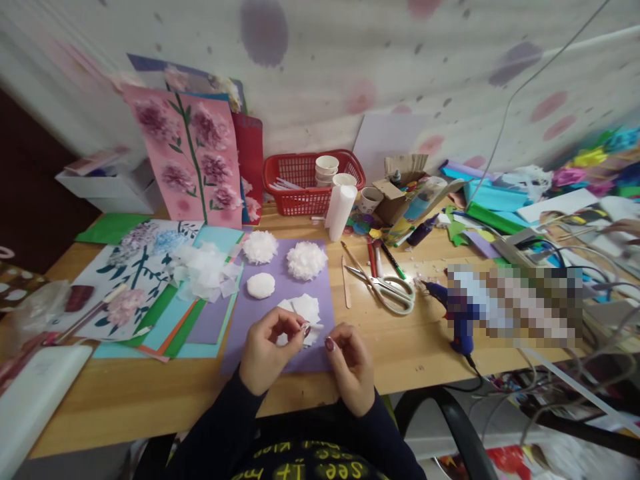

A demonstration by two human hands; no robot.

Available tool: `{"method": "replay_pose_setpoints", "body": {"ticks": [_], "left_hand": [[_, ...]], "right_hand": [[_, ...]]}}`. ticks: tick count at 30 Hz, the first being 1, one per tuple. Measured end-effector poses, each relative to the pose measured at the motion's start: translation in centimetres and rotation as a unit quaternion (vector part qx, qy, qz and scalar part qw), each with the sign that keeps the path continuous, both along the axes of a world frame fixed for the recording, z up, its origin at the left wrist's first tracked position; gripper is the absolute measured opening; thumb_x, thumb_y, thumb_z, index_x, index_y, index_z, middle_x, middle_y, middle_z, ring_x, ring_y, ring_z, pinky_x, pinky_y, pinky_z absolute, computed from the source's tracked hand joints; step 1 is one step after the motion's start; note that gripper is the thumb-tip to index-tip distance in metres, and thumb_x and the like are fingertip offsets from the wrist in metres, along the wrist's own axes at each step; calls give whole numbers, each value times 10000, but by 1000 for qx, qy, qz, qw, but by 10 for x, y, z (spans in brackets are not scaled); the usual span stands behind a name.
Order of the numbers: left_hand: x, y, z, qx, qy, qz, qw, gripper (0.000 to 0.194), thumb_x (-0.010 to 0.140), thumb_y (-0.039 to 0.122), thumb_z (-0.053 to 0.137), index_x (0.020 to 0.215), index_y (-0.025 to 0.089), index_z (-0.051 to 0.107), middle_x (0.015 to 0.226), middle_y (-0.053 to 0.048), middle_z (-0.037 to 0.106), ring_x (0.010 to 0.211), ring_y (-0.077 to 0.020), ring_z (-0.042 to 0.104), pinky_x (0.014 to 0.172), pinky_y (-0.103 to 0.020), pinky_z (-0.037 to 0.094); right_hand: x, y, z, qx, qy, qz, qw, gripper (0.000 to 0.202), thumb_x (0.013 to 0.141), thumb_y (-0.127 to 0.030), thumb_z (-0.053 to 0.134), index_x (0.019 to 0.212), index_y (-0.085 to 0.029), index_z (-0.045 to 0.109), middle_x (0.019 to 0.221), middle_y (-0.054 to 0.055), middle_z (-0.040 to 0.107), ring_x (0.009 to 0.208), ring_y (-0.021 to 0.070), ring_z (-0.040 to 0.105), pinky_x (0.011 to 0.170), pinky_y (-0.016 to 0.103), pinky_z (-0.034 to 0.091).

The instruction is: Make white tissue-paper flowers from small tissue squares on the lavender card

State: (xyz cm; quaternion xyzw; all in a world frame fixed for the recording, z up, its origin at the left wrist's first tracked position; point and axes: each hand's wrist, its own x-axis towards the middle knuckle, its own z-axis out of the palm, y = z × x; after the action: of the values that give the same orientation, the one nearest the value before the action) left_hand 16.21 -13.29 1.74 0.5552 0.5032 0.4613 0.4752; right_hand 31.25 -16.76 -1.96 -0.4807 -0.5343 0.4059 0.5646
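Note:
My left hand (270, 350) is closed in a pinch on a small piece of white tissue paper (313, 327), above a purple sheet (233, 353). Just to its right is my right hand (353, 367), thumb and forefinger drawn together; anything between them is too small to make out. Behind the fingers, a white paper piece with petal-like layers (306, 308) lies on the sheet, partly covered by my left hand. Farther back on the purple sheet sit two fluffy white paper flowers (260, 247) and a flat white round (261, 286).
Loose white tissue squares (203, 270) lie on coloured sheets at the left. Scissors (393, 293), a wooden stick (346, 283) and a blue glue gun (461, 317) are at the right. A white roll (341, 212) stands before a red basket (303, 202). Cables cross the far right.

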Motion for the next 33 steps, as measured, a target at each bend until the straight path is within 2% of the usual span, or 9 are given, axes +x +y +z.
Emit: {"method": "replay_pose_setpoints", "body": {"ticks": [5,9,13,17,21,25,29,33], "left_hand": [[6,-2,-1,-51,-78,-9,996,237,671,204,701,755,181,481,700,13,583,662,-120,583,655,-237,499],[5,-2,1,-65,-83,-46,993,267,685,272,703,837,176,506,703,22,526,679,-117,548,672,-242,486],[2,0,0,-102,-73,-105,987,312,681,366,713,826,172,517,699,12,504,666,-123,516,633,-241,459],[2,0,-4,-130,-102,-157,974,320,670,310,737,834,181,494,687,32,483,635,-106,483,602,-219,428],[2,-2,-5,-132,-121,-177,968,329,666,213,748,869,187,490,672,53,488,637,-97,486,632,-213,418],[2,-2,-6,-134,-111,-184,967,331,669,189,748,893,181,503,690,48,513,648,-96,495,651,-215,414],[1,-1,-8,-122,-100,-186,970,363,665,224,767,908,183,500,689,50,500,652,-98,491,646,-211,405],[-1,2,-7,-101,-118,-195,968,404,666,370,774,885,170,500,686,40,485,657,-104,486,633,-211,403]], "right_hand": [[2,-1,6,-6,-47,68,997,228,921,-311,489,741,-183,548,630,-4,519,568,128,478,533,246,384],[1,-1,5,-38,1,91,995,234,933,-357,463,834,-178,577,641,-3,552,506,115,503,517,246,413],[3,-2,3,-55,23,123,991,293,948,-402,412,847,-179,572,628,-7,550,472,112,507,494,243,415],[6,-3,4,-55,1,135,989,320,955,-394,394,763,-186,543,542,-24,518,482,120,499,541,258,423],[7,-2,6,-61,-9,150,987,322,954,-391,396,760,-184,550,535,-23,523,495,121,509,569,266,434],[6,-1,8,-73,1,148,986,292,944,-360,429,747,-182,552,543,-31,516,470,113,505,528,247,422],[6,1,9,-66,-21,138,988,280,940,-348,427,758,-185,563,554,-23,528,503,129,525,549,254,436],[6,2,10,-55,-25,135,989,257,942,-318,419,774,-188,564,566,-20,546,517,132,538,564,254,439]]}}
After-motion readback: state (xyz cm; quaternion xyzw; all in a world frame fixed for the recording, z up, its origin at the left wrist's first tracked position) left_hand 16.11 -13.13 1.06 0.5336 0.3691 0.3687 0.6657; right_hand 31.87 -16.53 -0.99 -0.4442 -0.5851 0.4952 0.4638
